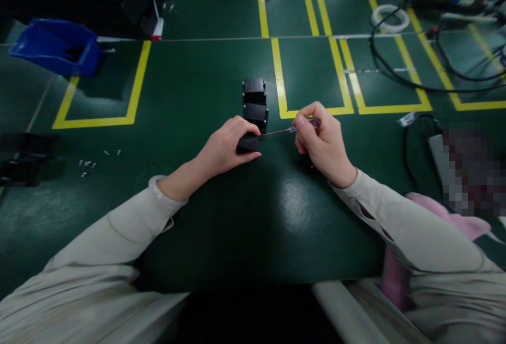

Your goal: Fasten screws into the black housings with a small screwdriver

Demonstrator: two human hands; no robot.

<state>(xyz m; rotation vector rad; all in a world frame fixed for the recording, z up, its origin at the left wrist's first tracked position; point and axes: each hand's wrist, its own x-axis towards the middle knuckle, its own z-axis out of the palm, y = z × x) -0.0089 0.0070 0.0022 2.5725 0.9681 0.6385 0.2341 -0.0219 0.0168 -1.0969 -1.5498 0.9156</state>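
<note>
Black plastic box [247,143], nearest of a row of three at frame centre, sits pinned to the desk [237,217] under the left hand [225,149] (fingers clamped over it), steadying it while the right hand [324,141] grips a screwdriver [290,129], tip at its side.

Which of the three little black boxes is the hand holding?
The nearest black box, at the near end of the row. The left hand grips it and the screwdriver in the right hand touches it. The other two boxes stand untouched.
</note>
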